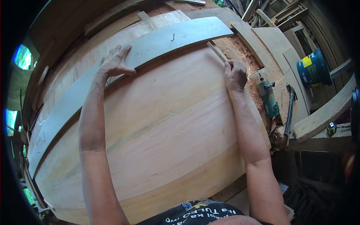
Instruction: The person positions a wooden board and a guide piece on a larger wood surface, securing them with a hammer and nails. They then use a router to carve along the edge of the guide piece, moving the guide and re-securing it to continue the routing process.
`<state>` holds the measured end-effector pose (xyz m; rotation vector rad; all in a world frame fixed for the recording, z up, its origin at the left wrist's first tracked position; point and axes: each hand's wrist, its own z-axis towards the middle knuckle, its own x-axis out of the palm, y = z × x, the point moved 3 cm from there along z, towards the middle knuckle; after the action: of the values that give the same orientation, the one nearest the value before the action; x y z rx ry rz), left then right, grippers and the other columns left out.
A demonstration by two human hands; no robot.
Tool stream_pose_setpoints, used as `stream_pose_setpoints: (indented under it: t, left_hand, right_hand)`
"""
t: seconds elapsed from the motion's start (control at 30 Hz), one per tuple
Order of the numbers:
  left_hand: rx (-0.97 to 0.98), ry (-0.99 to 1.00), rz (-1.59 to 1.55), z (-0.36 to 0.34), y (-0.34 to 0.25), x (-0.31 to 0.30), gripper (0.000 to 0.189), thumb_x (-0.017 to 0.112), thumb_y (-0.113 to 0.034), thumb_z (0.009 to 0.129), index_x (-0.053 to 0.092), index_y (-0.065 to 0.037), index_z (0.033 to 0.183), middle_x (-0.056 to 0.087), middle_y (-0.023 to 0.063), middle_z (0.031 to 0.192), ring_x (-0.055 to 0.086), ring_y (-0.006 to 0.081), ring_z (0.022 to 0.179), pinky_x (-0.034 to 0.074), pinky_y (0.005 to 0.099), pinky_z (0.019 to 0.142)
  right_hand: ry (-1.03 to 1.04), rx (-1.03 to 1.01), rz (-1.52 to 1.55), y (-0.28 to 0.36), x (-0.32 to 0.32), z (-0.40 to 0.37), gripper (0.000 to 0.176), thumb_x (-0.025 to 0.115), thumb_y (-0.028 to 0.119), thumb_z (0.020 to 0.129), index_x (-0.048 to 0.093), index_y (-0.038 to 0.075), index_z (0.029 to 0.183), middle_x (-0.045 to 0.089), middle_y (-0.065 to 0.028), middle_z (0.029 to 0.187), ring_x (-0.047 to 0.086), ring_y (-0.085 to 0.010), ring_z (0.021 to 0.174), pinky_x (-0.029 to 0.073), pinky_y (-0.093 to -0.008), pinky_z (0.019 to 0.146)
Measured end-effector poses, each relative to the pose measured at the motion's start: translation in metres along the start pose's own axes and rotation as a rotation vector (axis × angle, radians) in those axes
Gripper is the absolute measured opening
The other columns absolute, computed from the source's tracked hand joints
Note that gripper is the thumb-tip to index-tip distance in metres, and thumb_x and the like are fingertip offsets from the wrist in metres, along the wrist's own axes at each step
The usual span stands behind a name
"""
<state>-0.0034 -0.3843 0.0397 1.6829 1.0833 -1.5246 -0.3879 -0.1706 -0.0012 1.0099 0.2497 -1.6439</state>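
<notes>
A long white curved board (161, 40) lies across a broad panel of pale wood (165, 123). My left hand (115, 62) rests on the board with fingers spread, the thumb reaching over its lower edge. A nail (173, 36) stands up from the board to the right of that hand. My right hand (236, 75) is closed on a thin wooden strip (217, 51), near the panel's right edge. The strip's far end points up toward the board's right end; its near end is hidden in my fingers.
Right of the panel lie a green power tool (268, 98) and a hammer (290, 108). A dark bucket (314, 68) stands farther right, above a tape measure (331, 128) and a curved timber (326, 114). Wood shavings (243, 56) cover the bench beside the panel.
</notes>
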Motion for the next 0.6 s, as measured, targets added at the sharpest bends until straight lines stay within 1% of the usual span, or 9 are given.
stream_pose_setpoints:
  t: [0.07, 0.1, 0.2, 0.23, 0.33, 0.43, 0.53, 0.6]
  left_hand:
    - [-0.035, 0.024, 0.009, 0.003, 0.002, 0.002, 0.127, 0.084, -0.058, 0.046, 0.025, -0.029, 0.155, 0.016, 0.0186, 0.161, 0.016, 0.0356, 0.149, 0.017, 0.0652, 0.114]
    - [-0.026, 0.02, 0.027, 0.005, 0.001, 0.003, 0.128, 0.083, -0.059, 0.046, 0.023, -0.03, 0.155, 0.015, 0.0182, 0.162, 0.015, 0.0351, 0.15, 0.016, 0.0648, 0.114]
    - [-0.003, 0.013, 0.032, 0.008, 0.004, 0.005, 0.128, 0.083, -0.059, 0.046, 0.023, -0.03, 0.155, 0.015, 0.0188, 0.162, 0.016, 0.0357, 0.149, 0.016, 0.0649, 0.114]
    - [0.032, -0.018, -0.001, 0.007, 0.005, 0.006, 0.125, 0.082, -0.056, 0.046, 0.026, -0.029, 0.155, 0.018, 0.0199, 0.16, 0.018, 0.0365, 0.148, 0.017, 0.0653, 0.113]
    - [0.049, -0.036, -0.026, 0.007, 0.007, 0.005, 0.121, 0.081, -0.052, 0.047, 0.03, -0.027, 0.154, 0.021, 0.0209, 0.159, 0.021, 0.0364, 0.148, 0.019, 0.0639, 0.113]
    - [0.037, -0.049, -0.012, 0.004, 0.004, 0.003, 0.119, 0.08, -0.05, 0.047, 0.032, -0.026, 0.153, 0.023, 0.021, 0.158, 0.024, 0.0361, 0.147, 0.021, 0.0625, 0.113]
    - [0.069, -0.05, -0.007, 0.007, 0.005, 0.003, 0.119, 0.08, -0.05, 0.047, 0.033, -0.025, 0.153, 0.024, 0.0211, 0.158, 0.026, 0.0362, 0.145, 0.024, 0.0594, 0.114]
    - [0.1, -0.089, -0.017, 0.005, 0.007, 0.003, 0.114, 0.081, -0.045, 0.05, 0.035, -0.019, 0.151, 0.031, 0.0236, 0.151, 0.03, 0.0385, 0.142, 0.027, 0.0516, 0.115]
  right_hand:
    - [-0.046, 0.003, -0.038, 0.002, 0.007, 0.01, 0.01, 0.071, 0.025, 0.085, 0.07, 0.015, 0.085, 0.066, -0.0066, 0.092, 0.064, -0.0263, 0.092, 0.048, -0.0429, 0.085]
    - [-0.074, -0.099, -0.006, 0.005, 0.009, 0.014, 0.011, 0.071, 0.026, 0.085, 0.072, 0.015, 0.085, 0.068, -0.0067, 0.087, 0.065, -0.0275, 0.089, 0.05, -0.042, 0.082]
    - [0.093, 0.056, 0.171, -0.001, 0.02, 0.021, 0.014, 0.07, 0.025, 0.085, 0.073, 0.012, 0.087, 0.069, -0.0092, 0.087, 0.066, -0.0286, 0.085, 0.052, -0.0408, 0.077]
    - [0.086, 0.046, 0.189, 0.0, 0.019, 0.022, 0.017, 0.069, 0.024, 0.086, 0.073, 0.009, 0.09, 0.069, -0.011, 0.087, 0.067, -0.0281, 0.082, 0.053, -0.0389, 0.074]
    - [0.142, 0.119, 0.303, -0.003, 0.017, 0.021, 0.017, 0.069, 0.023, 0.085, 0.074, 0.007, 0.091, 0.07, -0.0113, 0.088, 0.068, -0.0256, 0.081, 0.053, -0.0364, 0.075]
    - [0.151, 0.079, 0.312, -0.007, 0.018, 0.023, 0.017, 0.07, 0.022, 0.085, 0.074, 0.007, 0.091, 0.071, -0.0108, 0.087, 0.069, -0.023, 0.08, 0.054, -0.0342, 0.075]
    - [0.17, 0.131, 0.339, -0.008, 0.017, 0.022, 0.017, 0.07, 0.022, 0.084, 0.074, 0.006, 0.09, 0.071, -0.0101, 0.086, 0.069, -0.0215, 0.08, 0.053, -0.0336, 0.075]
    - [0.17, 0.101, 0.326, -0.006, 0.017, 0.021, 0.017, 0.071, 0.022, 0.084, 0.075, 0.006, 0.09, 0.071, -0.0097, 0.085, 0.069, -0.0212, 0.079, 0.053, -0.0335, 0.074]
